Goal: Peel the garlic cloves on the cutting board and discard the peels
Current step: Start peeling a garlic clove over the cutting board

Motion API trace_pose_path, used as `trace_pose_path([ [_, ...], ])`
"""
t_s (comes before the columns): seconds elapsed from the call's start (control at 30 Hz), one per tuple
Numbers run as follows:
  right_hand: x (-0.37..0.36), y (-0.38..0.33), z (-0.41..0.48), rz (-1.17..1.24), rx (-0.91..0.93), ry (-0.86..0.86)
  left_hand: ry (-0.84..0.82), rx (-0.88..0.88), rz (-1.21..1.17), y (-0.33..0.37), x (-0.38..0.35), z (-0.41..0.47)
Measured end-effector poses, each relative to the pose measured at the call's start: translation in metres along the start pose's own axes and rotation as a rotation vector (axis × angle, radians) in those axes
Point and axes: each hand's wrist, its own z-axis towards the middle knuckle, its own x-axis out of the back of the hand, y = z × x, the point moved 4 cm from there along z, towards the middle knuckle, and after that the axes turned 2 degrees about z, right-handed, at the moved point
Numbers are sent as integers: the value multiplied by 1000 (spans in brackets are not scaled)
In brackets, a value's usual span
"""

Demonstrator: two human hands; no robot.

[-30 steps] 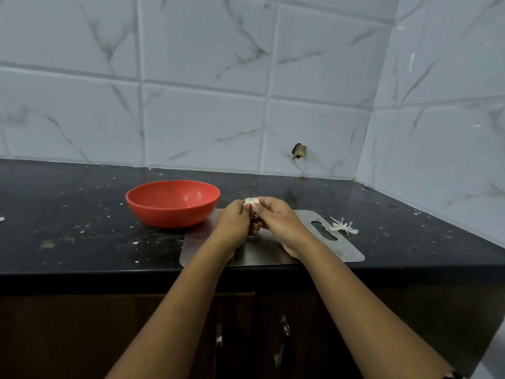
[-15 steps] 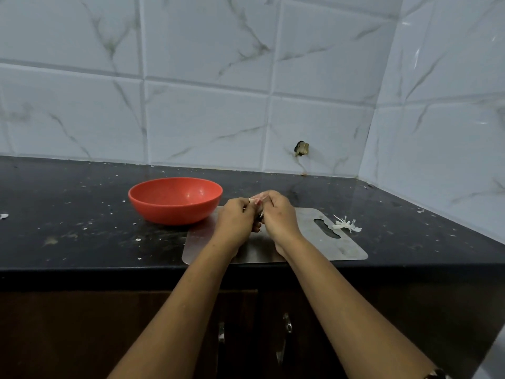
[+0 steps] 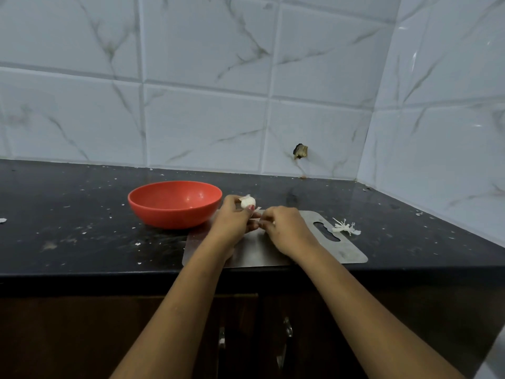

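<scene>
My left hand [image 3: 234, 224] pinches a white garlic clove [image 3: 248, 202] above the far left part of the steel cutting board [image 3: 341, 248]. Beside it, my right hand [image 3: 287, 228] has its fingers curled around a thin strip of peel [image 3: 258, 208] pulled away from the clove. Both hands hover just over the board. A small heap of white peels [image 3: 345, 227] lies on the counter off the board's right end, by its handle slot.
A red bowl [image 3: 175, 203] stands on the black counter [image 3: 68, 236] just left of the board, close to my left hand. White tiled walls close the back and right sides. Crumbs of peel dot the counter. Cabinet doors are below the front edge.
My hands have come apart: the right hand moved right and down away from the clove, drawing peel with it. The left hand kept the clove, which now shows more plainly.
</scene>
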Motion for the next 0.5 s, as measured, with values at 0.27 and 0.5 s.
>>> trace_pose_path([
  [0.27,-2,2,-4,-17,-14,91,-62,27,115,5,8,-4],
  [0.5,4,0,0,603,-38,165,-195,-25,86,7,3,-4],
])
